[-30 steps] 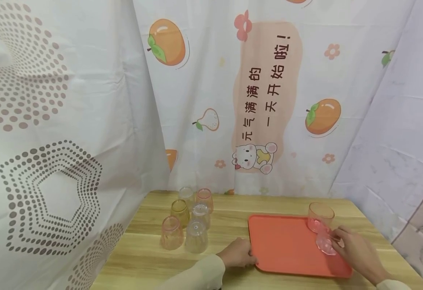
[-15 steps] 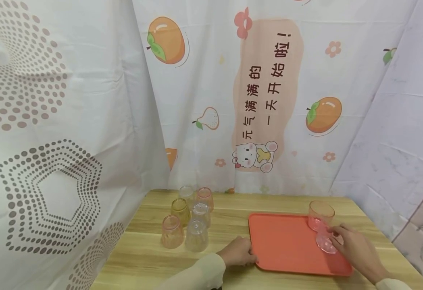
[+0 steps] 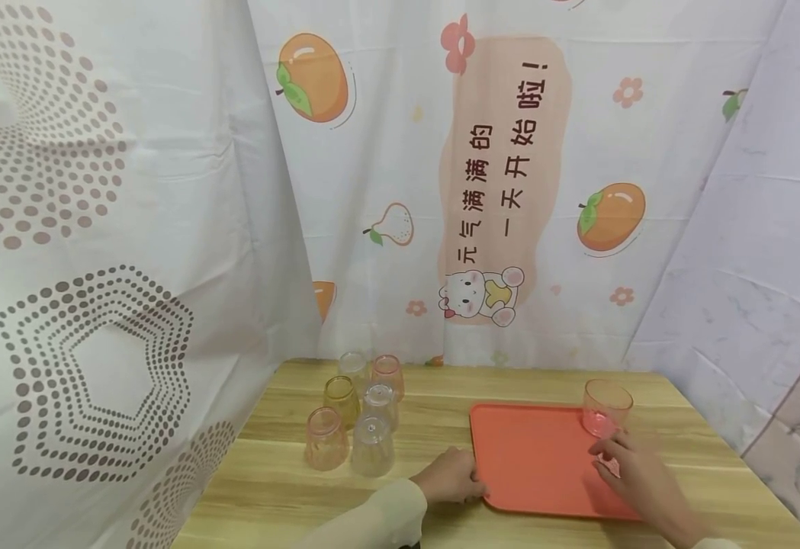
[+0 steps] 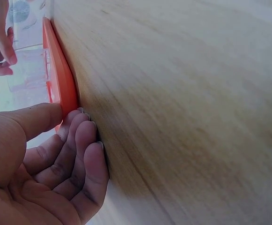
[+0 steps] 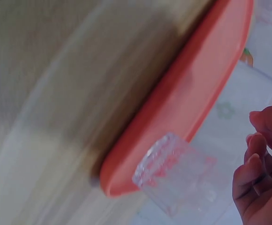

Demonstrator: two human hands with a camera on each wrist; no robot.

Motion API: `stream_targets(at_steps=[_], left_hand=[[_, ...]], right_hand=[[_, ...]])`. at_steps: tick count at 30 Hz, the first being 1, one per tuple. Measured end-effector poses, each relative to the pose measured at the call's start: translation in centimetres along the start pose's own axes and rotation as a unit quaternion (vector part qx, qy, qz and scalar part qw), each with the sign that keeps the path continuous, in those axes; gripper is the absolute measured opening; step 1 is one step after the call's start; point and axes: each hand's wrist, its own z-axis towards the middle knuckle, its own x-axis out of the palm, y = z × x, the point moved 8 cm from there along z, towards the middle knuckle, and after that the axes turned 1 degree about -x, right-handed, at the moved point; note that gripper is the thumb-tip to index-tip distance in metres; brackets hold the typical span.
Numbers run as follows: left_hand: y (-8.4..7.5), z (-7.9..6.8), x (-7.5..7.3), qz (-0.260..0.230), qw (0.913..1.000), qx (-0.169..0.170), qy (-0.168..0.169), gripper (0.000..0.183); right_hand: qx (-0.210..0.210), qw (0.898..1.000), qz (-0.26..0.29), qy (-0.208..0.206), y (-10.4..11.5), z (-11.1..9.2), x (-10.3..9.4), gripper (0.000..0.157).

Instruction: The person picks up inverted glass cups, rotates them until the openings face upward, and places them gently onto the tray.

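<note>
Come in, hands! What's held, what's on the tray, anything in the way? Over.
Left hand grips tray by its edge; right hand holds nothing. On tray: clear cup, pink cup. Right hand partly hides clear cup in head view.

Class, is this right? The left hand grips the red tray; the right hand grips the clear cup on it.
Not quite: the right hand does not grip the clear cup; the right wrist view shows a gap between them. The left hand does grip the red tray.
</note>
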Motion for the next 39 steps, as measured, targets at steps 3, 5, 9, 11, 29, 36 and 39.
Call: stream_targets(at_steps=[3,5,9,11,29,36,39], left_hand=[[-0.1,0.0,-0.1,0.002,1.0000,0.001,-0.002,0.042],[-0.2,-0.1,-0.2,0.000,1.0000,0.002,-0.002,0.042],[-0.3,-0.1,-0.2,0.005,1.0000,0.004,0.000,0.042],[-0.3,-0.1,-0.1,0.008,0.9999,0.006,0.000,0.042],[-0.4,-0.1,-0.1,0.021,0.9998,-0.003,-0.001,0.039],[-0.2,0.1,-0.1,0.029,0.9996,0.005,-0.004,0.040],[-0.2,0.1,-0.1,0.027,0.9996,0.008,-0.005,0.041]], right_hand=[[0.010,1.000,0.010,0.021,0.6,-0.2,0.9,0.037],[0.011,0.999,0.014,0.033,1.1,-0.3,1.3,0.038],[0.001,0.999,0.018,0.044,2.2,-0.3,2.0,0.040],[-0.002,0.999,0.023,0.050,2.7,-0.3,2.3,0.039],[0.050,0.978,0.111,0.170,6.7,-0.4,6.1,0.018],[0.031,0.972,0.154,0.173,8.1,-0.3,6.9,0.013],[0.036,0.963,0.175,0.200,8.5,-0.4,7.6,0.011]])
